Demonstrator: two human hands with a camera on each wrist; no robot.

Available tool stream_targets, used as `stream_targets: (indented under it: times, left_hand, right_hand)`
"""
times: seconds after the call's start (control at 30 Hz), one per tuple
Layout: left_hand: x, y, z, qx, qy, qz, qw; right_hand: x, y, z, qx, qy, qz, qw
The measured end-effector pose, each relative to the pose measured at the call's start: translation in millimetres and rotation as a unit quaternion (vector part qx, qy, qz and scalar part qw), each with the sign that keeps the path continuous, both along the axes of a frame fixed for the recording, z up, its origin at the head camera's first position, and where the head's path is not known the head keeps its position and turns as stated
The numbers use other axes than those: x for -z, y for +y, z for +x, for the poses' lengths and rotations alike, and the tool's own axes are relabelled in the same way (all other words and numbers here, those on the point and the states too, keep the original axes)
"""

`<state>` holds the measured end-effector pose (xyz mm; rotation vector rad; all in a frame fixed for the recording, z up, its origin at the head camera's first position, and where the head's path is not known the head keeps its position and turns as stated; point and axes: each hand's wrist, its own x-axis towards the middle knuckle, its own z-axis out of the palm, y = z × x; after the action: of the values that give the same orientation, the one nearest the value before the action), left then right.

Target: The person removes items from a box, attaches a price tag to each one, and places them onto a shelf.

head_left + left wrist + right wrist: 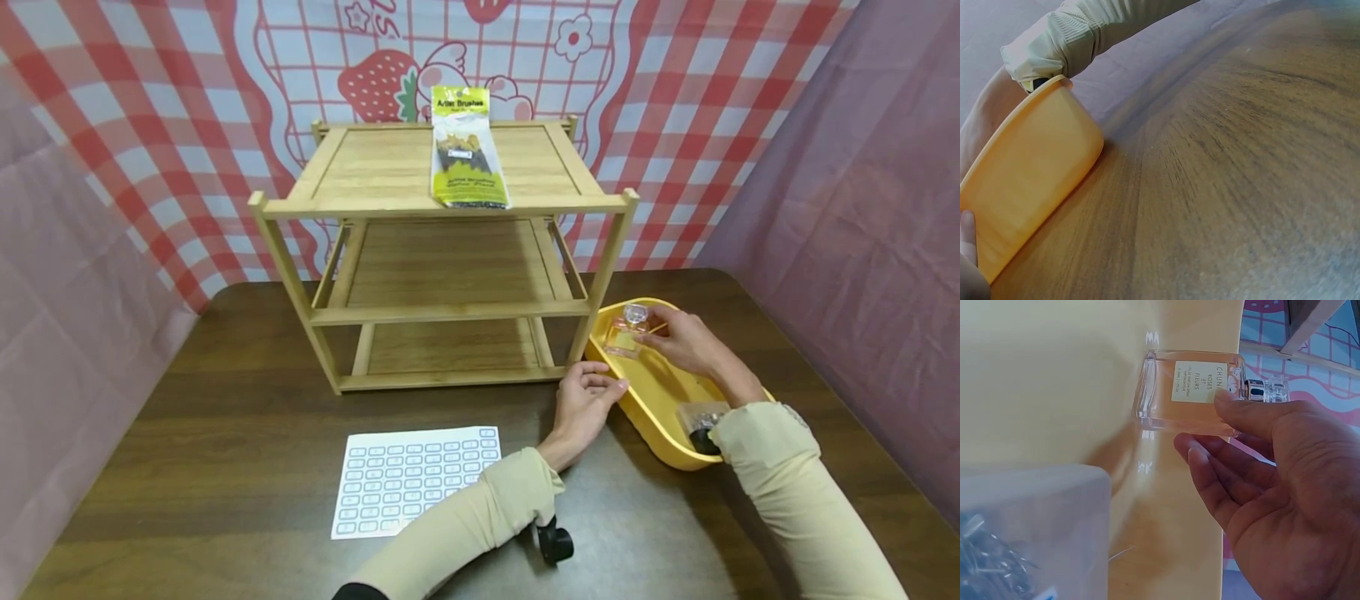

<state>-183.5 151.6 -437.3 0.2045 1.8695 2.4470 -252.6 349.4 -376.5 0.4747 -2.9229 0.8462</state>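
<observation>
My right hand [686,340] pinches a clear glass perfume bottle [624,337] with a faceted stopper, inside the far end of a yellow basket [647,414]. In the right wrist view, thumb and fingers grip the perfume bottle [1190,394] near its neck, and its pale label shows. My left hand [583,406] is at the basket's near left side, its fingers loosely bent. A digit of that left hand [969,236] touches the outer wall of the yellow basket [1041,162] in the left wrist view. The basket also holds a clear pack of small metal pieces [1004,550].
A three-tier wooden shelf [450,312] stands left of the basket. On its top lies a pack of artist brushes [468,158]. A sheet of printed labels [412,475] is on the table [225,467], with a black object [555,542] by the left sleeve.
</observation>
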Motion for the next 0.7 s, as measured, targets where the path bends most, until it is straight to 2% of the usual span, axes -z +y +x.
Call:
stream_targets:
  times: [0.3, 0.7]
  left_hand:
    - [0.5, 0, 0.0, -0.001, 0.001, -0.006, 1.0]
    - [-0.2, 0, 0.5, -0.006, 0.004, -0.013, 0.9999]
  right_hand:
    - [-5.2, 1, 1.4, -0.002, -0.005, -0.002, 1.0]
    - [-19.6, 0, 5.2, -0.005, 0.026, 0.002, 1.0]
